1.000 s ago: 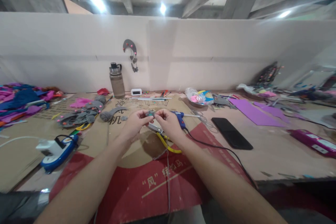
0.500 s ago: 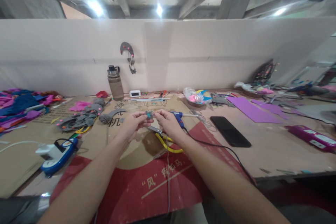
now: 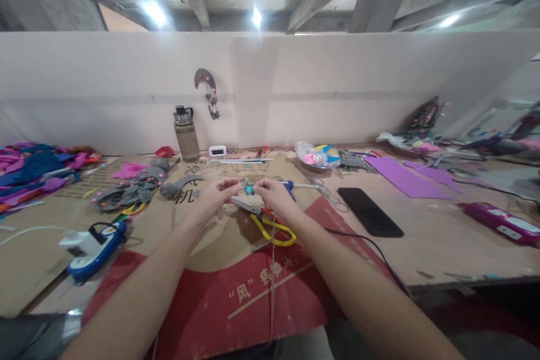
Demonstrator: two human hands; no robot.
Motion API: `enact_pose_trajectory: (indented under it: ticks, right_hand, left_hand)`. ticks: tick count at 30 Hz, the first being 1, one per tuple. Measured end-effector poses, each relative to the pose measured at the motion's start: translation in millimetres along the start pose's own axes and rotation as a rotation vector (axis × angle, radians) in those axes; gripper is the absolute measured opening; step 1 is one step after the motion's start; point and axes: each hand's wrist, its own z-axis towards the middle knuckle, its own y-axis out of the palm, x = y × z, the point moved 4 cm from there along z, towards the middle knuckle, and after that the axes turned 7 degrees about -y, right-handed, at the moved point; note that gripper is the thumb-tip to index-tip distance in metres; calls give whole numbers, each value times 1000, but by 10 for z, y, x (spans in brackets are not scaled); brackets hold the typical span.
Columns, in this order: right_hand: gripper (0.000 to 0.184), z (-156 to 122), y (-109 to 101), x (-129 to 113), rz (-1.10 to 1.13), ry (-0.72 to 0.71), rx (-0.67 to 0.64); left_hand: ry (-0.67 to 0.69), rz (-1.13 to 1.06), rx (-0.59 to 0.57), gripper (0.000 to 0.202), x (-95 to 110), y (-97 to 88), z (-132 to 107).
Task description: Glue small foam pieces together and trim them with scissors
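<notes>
A small grey piece, apparently felt, with a bright teal spot [image 3: 248, 189] is held up between my hands over the cardboard. My left hand [image 3: 220, 194] pinches its left edge with thumb and forefinger. From the other side, my right hand [image 3: 272, 196] grips it between closed fingertips. A thin grey cord [image 3: 272, 287] hangs below my right hand and runs down past the board's front edge. Just under the hands lie scissors with yellow handles [image 3: 287, 239]. Behind my right hand a blue glue gun [image 3: 288, 185] is partly hidden.
A black phone [image 3: 370, 211] and purple sheets [image 3: 407, 177] lie to the right. On the left are a blue power strip [image 3: 97, 256], grey felt pieces [image 3: 126, 191] and coloured cloth scraps [image 3: 37, 171]. A bottle [image 3: 186, 138] stands by the wall.
The grey piece has shifted slightly right and turned, and its teal spot shows more brightly. My hands have moved a little apart, uncovering more of the scissors.
</notes>
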Motion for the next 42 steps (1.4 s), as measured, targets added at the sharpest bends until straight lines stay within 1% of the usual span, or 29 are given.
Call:
enact_pose_trajectory:
  ticks: [2, 3, 6, 8, 9, 12, 15, 17, 19, 21, 23, 25, 27, 30, 34, 37, 42]
  right_hand:
    - [17, 23, 11, 43, -198, -23, -52]
    - [14, 28, 25, 65, -274, -37, -69]
    - [8, 17, 83, 117, -381, -65, -86]
    - [5, -5, 113, 133, -426, -78, -90]
    - [6, -15, 118, 134, -441, -83, -87]
    - [21, -27, 88, 88, -496, -153, -43]
    - [28, -22, 38, 21, -541, -237, 19]
    - [25, -21, 30, -2, -535, -271, 31]
    - [18, -23, 45, -5, -525, -296, 29]
    - [10, -24, 75, 22, -512, -276, 8]
    - [7, -21, 110, 65, -491, -214, -39]
    - [11, -18, 136, 93, -491, -157, -85]
    - [15, -15, 145, 91, -528, -135, -122]
    - [20, -15, 146, 56, -570, -144, -176]
    - [25, -28, 155, 28, -572, -170, -227]
    - [26, -38, 166, 34, -574, -178, -232]
    - [26, -36, 151, 63, -583, -166, -187]
  left_hand:
    - [37, 15, 114, 39, -17, -106, 49]
    - [55, 26, 149, 35, -27, -147, 70]
    - [83, 52, 171, 31, -60, -205, 114]
    - [88, 85, 157, 30, -76, -196, 117]
    - [91, 102, 147, 29, -82, -180, 112]
    - [92, 144, 95, 26, -97, -100, 88]
    - [90, 156, 25, 24, -111, -10, 69]
    - [97, 154, -16, 23, -117, 30, 63]
    - [104, 155, -23, 23, -120, 40, 62]
    - [108, 155, -20, 23, -120, 34, 65]
    - [112, 154, -29, 23, -115, 28, 68]
    - [104, 148, -42, 23, -114, 26, 71]
    - [83, 141, -47, 23, -119, 27, 76]
    - [47, 134, -62, 26, -136, 33, 89]
    - [22, 110, -82, 29, -155, 20, 109]
    - [24, 102, -105, 29, -155, 7, 112]
    - [16, 149, -128, 30, -159, 19, 89]
